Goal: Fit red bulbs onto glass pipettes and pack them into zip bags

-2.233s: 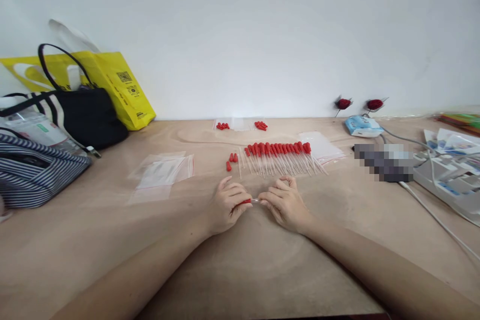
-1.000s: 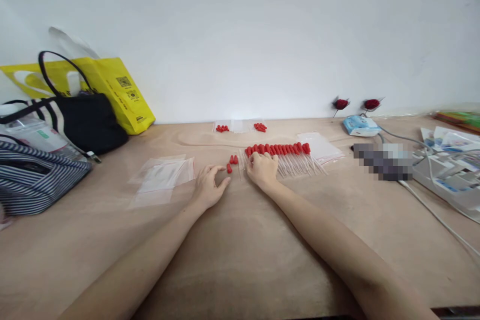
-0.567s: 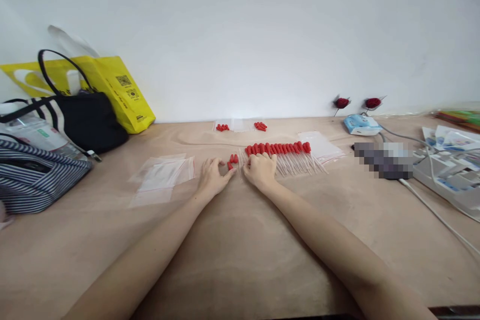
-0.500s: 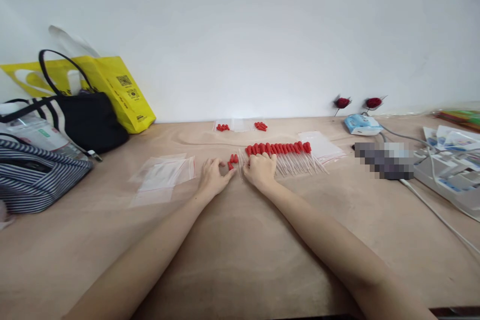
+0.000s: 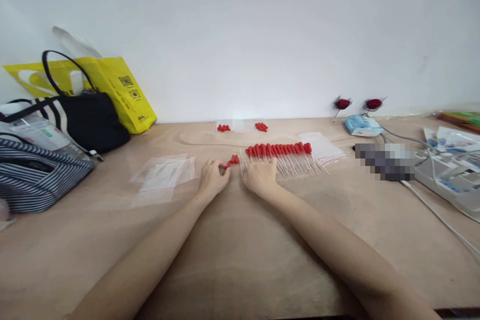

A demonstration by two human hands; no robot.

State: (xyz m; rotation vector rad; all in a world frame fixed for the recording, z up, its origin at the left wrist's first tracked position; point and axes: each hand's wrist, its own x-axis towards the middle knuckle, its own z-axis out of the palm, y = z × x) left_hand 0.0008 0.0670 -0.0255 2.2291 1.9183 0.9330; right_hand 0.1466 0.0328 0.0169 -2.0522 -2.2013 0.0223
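Note:
My left hand (image 5: 213, 177) rests on the table with thumb and forefinger closed on a small red rubber bulb (image 5: 228, 164). Two more red bulbs (image 5: 234, 159) lie just beyond its fingertips. My right hand (image 5: 260, 176) is curled over the left end of a row of clear dropper tubes (image 5: 290, 162). What its fingers grip is hidden beneath the hand. Several of these tubes have red rubber bulbs (image 5: 279, 149) on their far ends. A few bare clear tubes (image 5: 242, 157) lie between my hands, beside the right thumb.
Clear zip bags (image 5: 165, 175) lie left of my hands, and more bags (image 5: 320, 145) lie behind the row. Small bags with red bulbs (image 5: 224, 128) sit near the wall. Handbags (image 5: 93, 120) stand at left; a tissue pack (image 5: 363, 125), cables and a power strip (image 5: 450, 180) are at right.
My left thumb and forefinger have closed on the nearest red bulb, which now stands tilted between them. My right hand has drawn slightly back toward me from the bulbs.

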